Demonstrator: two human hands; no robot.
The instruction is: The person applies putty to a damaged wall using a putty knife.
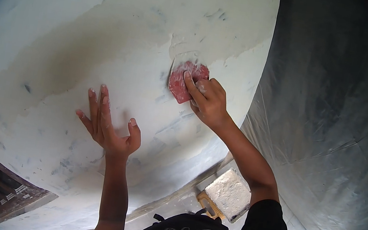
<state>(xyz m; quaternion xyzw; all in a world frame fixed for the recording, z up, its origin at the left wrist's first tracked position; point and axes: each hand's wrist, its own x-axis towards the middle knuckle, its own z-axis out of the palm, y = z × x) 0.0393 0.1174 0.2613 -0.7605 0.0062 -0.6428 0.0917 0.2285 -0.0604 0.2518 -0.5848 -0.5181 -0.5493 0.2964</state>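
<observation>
One red scraper [183,84] pressed against the wall [57,10] at the putty edge, my right hand [208,103] gripping it. Left hand [108,125] flat on the wall, fingers spread, holding nothing. Putty-caked board [229,194] below, plastic sheeting [331,113] on the right.

Building under renovation: wall [110,32] partly skimmed with fresh plaster, plastic sheeting [327,112] masking the adjoining surface, plaster-caked hawk [229,194] below.

the wall [64,25] lies open from 9 to 12 o'clock. plastic sheeting [330,89] blocks 3 o'clock; a plaster board [229,193] sits at 5
</observation>
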